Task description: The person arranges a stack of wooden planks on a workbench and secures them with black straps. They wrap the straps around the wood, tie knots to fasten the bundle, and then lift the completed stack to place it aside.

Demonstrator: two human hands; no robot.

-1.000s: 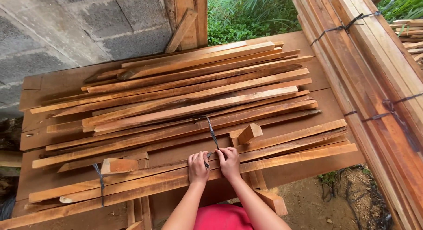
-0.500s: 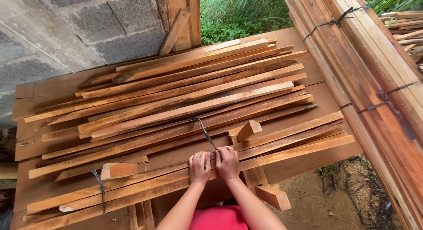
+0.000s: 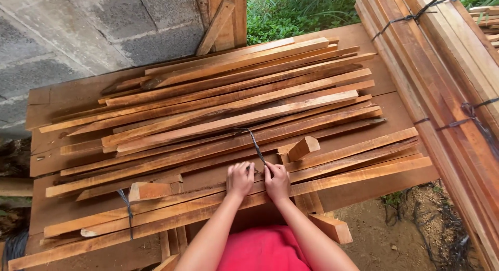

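Dark tie strap runs from the near bundle of wooden slats up across the loose slats behind it, its near end pinched between both hands at the bundle's middle. Left hand and right hand sit side by side, touching, fingers curled shut on the strap end.

Progress, as judged: one strap already circles the bundle's left end and looks finished; the middle tie is in hand and not yet cinched, since its far length lies slack over the pile. No tie is visible at the right end.

Condition: the strap is thin, black and flexible. The slats are long, narrow, reddish-brown and rough-sawn, lying on a wide board platform. A short offcut block rests just beside the strap.
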